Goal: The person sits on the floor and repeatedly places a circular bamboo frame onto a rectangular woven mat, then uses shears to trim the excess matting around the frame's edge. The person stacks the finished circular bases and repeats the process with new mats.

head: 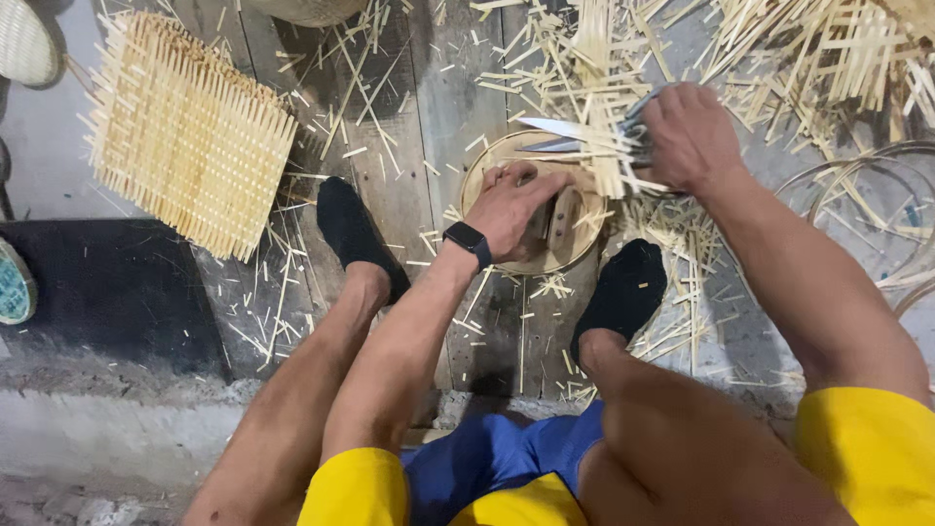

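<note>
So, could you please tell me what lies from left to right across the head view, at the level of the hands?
Woven bamboo mat → left hand on the round woven piece → right hand holding shears → bamboo hoops.

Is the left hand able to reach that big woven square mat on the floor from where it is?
Probably yes. The left hand presses on the round wooden block, and the woven mat lies off to its left with only scattered bamboo slivers between. It would likely need a stretch past the left foot.
</note>
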